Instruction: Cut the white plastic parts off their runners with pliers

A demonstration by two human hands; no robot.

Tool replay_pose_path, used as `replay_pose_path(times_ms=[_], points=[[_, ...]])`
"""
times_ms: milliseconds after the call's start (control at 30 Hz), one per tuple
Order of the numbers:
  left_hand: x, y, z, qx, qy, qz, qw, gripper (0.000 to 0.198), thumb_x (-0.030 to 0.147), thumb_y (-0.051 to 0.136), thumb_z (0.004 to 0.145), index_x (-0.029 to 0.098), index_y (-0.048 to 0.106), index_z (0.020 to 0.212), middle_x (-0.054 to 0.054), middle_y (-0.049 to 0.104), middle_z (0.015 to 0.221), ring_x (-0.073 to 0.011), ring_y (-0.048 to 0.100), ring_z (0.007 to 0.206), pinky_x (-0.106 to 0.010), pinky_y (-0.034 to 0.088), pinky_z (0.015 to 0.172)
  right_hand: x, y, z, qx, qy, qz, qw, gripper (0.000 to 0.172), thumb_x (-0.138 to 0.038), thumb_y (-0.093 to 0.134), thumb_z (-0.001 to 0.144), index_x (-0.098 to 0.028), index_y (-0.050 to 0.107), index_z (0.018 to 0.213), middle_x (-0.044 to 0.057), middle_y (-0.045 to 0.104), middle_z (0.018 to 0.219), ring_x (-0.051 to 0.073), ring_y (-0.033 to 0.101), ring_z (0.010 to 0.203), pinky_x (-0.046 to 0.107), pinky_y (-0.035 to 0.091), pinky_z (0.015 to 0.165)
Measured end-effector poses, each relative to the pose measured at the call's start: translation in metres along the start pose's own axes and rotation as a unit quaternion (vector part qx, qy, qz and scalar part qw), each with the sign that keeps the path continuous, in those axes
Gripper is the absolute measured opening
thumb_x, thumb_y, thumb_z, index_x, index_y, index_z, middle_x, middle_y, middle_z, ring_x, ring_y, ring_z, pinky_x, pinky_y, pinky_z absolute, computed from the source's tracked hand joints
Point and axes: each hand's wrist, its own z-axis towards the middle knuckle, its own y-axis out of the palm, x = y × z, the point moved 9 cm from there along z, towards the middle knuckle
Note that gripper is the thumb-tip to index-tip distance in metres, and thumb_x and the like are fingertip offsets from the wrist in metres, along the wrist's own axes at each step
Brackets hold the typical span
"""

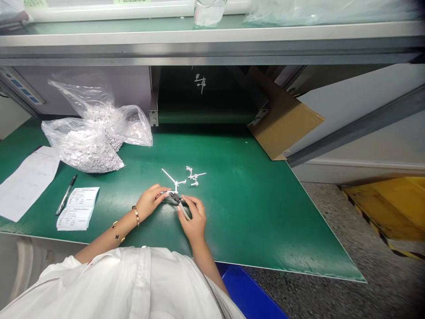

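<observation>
White shirt [126,283], mine; my right fingers [194,204] pinch side cutters [177,198], left fingers [158,191] press a white plastic runner [175,182] (steadied for cutting).

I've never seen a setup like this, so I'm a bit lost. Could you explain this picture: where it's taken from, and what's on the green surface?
This picture comes from a camera worn on a person's head, looking down at their own two bare hands. The right hand grips small side cutters with pale handles. The left hand pinches a white plastic runner, beside a second runner. Also on the green mat are clear bags of small white parts, a pen, printed slips and a paper sheet.
</observation>
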Motion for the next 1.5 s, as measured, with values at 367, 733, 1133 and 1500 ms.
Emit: replay_pose_path(times_ms=[367, 733, 1133, 1500], points=[[0.002, 0.0, -0.002, -0.039, 0.05, 0.086, 0.994, 0.028, 0.03, 0.043, 0.091, 0.017, 0.064, 0.104, -0.002, 0.054, 0.076, -0.0121, 0.052, 0.067, -0.023, 0.044, 0.068, -0.003, 0.006, 0.001, -0.018, -0.031, -0.043, 0.998, 0.028, -0.024, 0.06, 0.08, -0.023, 0.062, 0.109, 0.005, 0.059, 0.097, 0.018, 0.055, 0.091, 0.036, 0.042, 0.082], [-0.029, 0.011, -0.011, -0.077, -0.012, 0.088, 0.993, 0.027, 0.031, 0.047, 0.089, 0.019, 0.062, 0.108, -0.002, 0.057, 0.08, -0.0127, 0.055, 0.07, -0.023, 0.045, 0.07, -0.001, 0.018, -0.005, -0.065, -0.022, -0.079, 0.994, 0.023, -0.026, 0.061, 0.08, -0.022, 0.065, 0.102, 0.004, 0.057, 0.088, 0.018, 0.053, 0.085, 0.033, 0.039, 0.076], [-0.038, 0.019, -0.013, -0.137, -0.03, 0.23, 0.963, 0.025, 0.031, 0.04, 0.091, 0.016, 0.059, 0.099, -0.008, 0.06, 0.093, -0.0186, 0.06, 0.083, -0.03, 0.047, 0.077, -0.003, 0.02, -0.008, -0.075, -0.028, -0.138, 0.987, 0.02, -0.029, 0.059, 0.082, -0.022, 0.066, 0.1, 0.005, 0.058, 0.087, 0.018, 0.052, 0.083, 0.033, 0.037, 0.074], [-0.041, 0.001, -0.012, -0.067, -0.114, -0.022, 0.991, 0.018, 0.033, 0.046, 0.085, 0.018, 0.056, 0.085, -0.003, 0.053, 0.079, -0.0144, 0.052, 0.07, -0.028, 0.045, 0.068, 0.012, 0.008, -0.002, -0.013, 0.062, -0.032, 0.997, 0.027, -0.029, 0.058, 0.08, -0.023, 0.064, 0.105, 0.005, 0.06, 0.098, 0.019, 0.056, 0.092, 0.037, 0.042, 0.084]])
